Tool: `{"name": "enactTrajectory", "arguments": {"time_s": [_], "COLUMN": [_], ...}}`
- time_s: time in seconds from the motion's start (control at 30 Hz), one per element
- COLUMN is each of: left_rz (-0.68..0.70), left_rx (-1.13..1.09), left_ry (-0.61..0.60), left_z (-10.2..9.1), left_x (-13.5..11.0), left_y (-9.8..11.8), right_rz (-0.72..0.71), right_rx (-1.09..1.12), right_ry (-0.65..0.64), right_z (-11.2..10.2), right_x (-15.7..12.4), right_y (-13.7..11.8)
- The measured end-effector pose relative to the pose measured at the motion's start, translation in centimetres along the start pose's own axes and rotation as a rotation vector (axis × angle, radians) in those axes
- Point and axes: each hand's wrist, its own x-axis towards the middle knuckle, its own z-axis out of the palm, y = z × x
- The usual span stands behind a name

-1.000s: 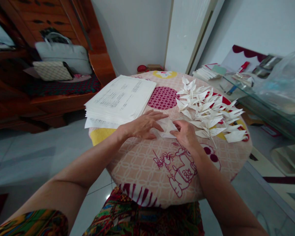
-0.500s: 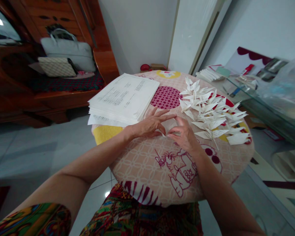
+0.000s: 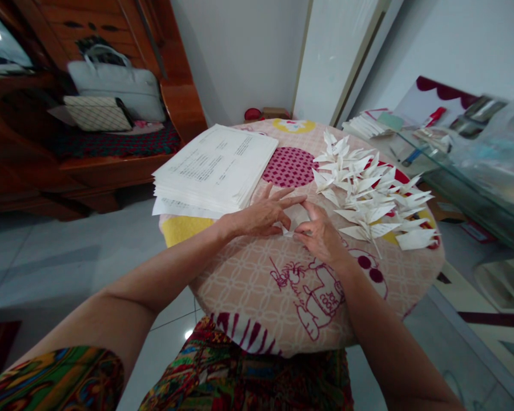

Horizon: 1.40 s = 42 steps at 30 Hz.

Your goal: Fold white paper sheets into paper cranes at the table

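Note:
A small piece of white, partly folded paper point(image 3: 298, 216) lies on the cloth between my hands, and much of it is hidden by my fingers. My left hand point(image 3: 263, 217) grips its left side with thumb and bent fingers, the index finger stretched toward my right hand. On the other side my right hand point(image 3: 321, 233) pinches the paper between thumb and fingers, its index fingertip near that of my left. Several folded paper cranes point(image 3: 360, 194) are crowded together to the right. Behind my left hand stands a thick stack of printed paper sheets point(image 3: 216, 165).
A patterned cloth point(image 3: 248, 285) covers the round table. Beside it on the right is a glass shelf point(image 3: 458, 182) with a plastic bag point(image 3: 497, 151). A wooden bench point(image 3: 124, 165) at the left carries a grey handbag point(image 3: 115, 83).
The fingers of both hands have shifted slightly around the paper, and a little more of it shows between them. The cranes and the stack stay in place.

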Motion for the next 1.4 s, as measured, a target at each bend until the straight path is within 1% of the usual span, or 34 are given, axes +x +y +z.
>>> {"name": "enactTrajectory", "arguments": {"time_s": [0.2, 0.37, 0.57, 0.7, 0.87, 0.97, 1.1, 1.2, 1.27, 1.4], "left_rz": [-0.038, -0.102, -0.137, -0.150, -0.177, -0.169, -0.136, -0.137, -0.127, -0.100], "left_rx": [-0.039, -0.059, -0.061, -0.054, -0.086, -0.129, -0.146, -0.164, -0.181, -0.186], "left_ry": [-0.025, -0.055, -0.037, -0.006, 0.036, 0.072, 0.105, 0.155, 0.179, 0.174], "left_z": [0.3, 0.4, 0.8, 1.4, 1.8, 1.6, 1.0, 0.7, 0.6, 0.5], "left_x": [-0.2, -0.1, 0.4, 0.8, 1.0, 0.9, 0.4, 0.1, 0.1, 0.4], "left_y": [-0.5, -0.2, -0.4, -0.7, -0.6, -0.7, -1.4, -1.7, -1.6, -1.2], "right_rz": [0.023, 0.065, 0.095, 0.125, 0.139, 0.144, 0.166, 0.176, 0.176, 0.172], "right_rx": [-0.015, -0.029, 0.006, 0.041, 0.063, 0.069, 0.052, 0.045, 0.045, 0.026], "right_ry": [-0.011, 0.009, 0.040, 0.049, 0.049, 0.050, 0.040, 0.034, 0.030, 0.033], "right_z": [0.1, 0.4, 0.6, 0.8, 0.9, 0.9, 0.9, 0.8, 0.7, 0.6], "right_x": [-0.2, -0.1, -0.1, 0.0, -0.1, -0.1, 0.0, 0.1, 0.1, 0.1], "right_y": [0.1, 0.2, 0.2, 0.4, 0.5, 0.5, 0.4, 0.2, 0.1, 0.2]}}
